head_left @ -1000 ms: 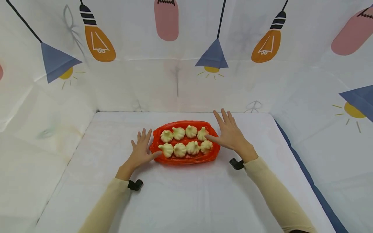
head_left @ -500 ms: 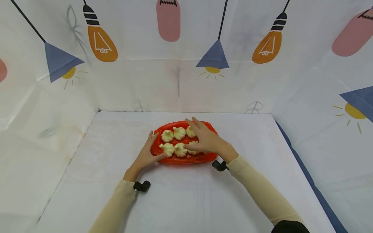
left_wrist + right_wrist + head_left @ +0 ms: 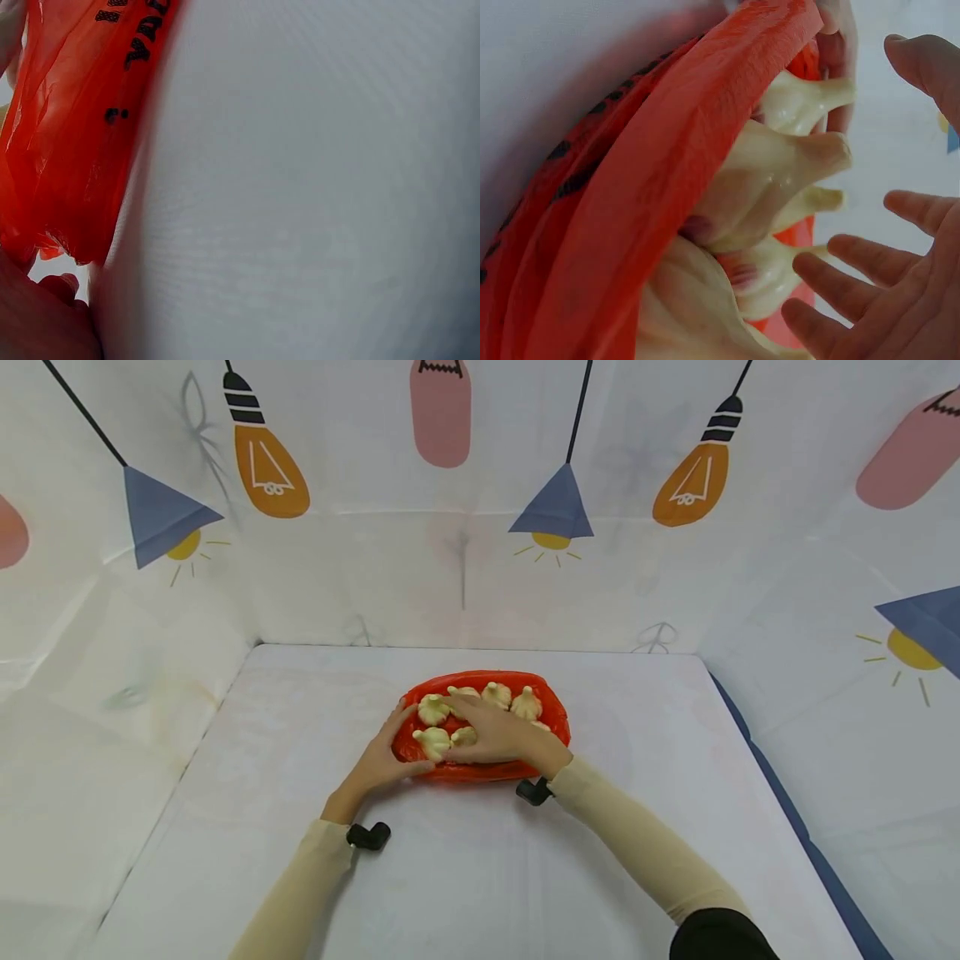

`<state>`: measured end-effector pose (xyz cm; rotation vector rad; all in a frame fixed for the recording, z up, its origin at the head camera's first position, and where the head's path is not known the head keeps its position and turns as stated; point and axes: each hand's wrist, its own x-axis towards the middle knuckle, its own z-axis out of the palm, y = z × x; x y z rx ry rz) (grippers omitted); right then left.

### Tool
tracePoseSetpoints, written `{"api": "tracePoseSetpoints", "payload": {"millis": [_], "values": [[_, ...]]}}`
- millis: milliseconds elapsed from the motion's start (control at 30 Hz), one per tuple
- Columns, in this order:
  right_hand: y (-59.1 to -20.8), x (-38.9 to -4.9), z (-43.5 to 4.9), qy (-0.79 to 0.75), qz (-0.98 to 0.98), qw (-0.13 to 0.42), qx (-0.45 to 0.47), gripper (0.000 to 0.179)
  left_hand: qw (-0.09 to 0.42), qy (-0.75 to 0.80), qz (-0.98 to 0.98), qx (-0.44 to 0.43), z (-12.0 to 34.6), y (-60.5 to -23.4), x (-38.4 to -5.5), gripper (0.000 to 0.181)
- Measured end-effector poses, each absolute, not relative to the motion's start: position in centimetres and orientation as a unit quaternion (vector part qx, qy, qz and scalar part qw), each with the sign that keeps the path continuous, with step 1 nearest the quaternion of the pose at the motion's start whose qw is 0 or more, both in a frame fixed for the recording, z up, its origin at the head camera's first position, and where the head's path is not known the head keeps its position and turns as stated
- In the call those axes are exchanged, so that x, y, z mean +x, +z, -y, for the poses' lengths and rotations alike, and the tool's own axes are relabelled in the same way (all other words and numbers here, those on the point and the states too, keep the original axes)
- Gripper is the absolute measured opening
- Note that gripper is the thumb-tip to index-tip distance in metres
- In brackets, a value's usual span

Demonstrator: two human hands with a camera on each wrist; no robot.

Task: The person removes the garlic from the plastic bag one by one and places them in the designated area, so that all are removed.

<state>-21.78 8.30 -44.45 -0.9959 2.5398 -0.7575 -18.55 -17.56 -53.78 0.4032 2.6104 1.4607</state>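
Two rows of pale garlic bulbs point(image 3: 432, 743) lie inside a red plastic bag point(image 3: 555, 714) with a thick rolled rim and dark print on its side. My left hand point(image 3: 378, 762) spans the bag's left end, its fingers and thumb spread along the rim. In the right wrist view its fingers point(image 3: 840, 45) are at the far rim. My right hand point(image 3: 491, 735) is over the middle-left bulbs with fingers apart, covering several of them. The right wrist view shows its straight fingers point(image 3: 855, 289) beside the bulbs, holding nothing.
The bag rests on a white-covered table point(image 3: 450, 877). A white curtain point(image 3: 360, 568) with printed lamps and bulbs hangs behind and at the sides. A dark blue strip point(image 3: 795, 827) runs along the table's right edge.
My right hand has swept left from the bag's right end over the bulbs, uncovering those at the right. My left hand has moved slightly right, up against the bag's left end.
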Motion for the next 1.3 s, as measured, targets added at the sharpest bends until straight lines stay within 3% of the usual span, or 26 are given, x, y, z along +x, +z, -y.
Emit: {"api": "tracePoseSetpoints", "payload": {"millis": [633, 967, 1300], "values": [[-46.4, -23.6, -5.6, -0.235, -0.862, 0.192, -0.407, 0.065, 0.084, 0.485, -0.859, 0.142, 17.8, -53.5, -18.6, 0.105], [-46.3, -24.3, -5.3, -0.266, -0.861, 0.246, -0.358, 0.052, 0.085, 0.480, -0.860, 0.148, 17.6, -53.9, -18.6, 0.107], [-46.4, -24.9, -5.0, -0.257, -0.860, 0.244, -0.367, 0.048, 0.078, 0.470, -0.864, 0.161, 17.4, -54.0, -18.5, 0.111]]}}
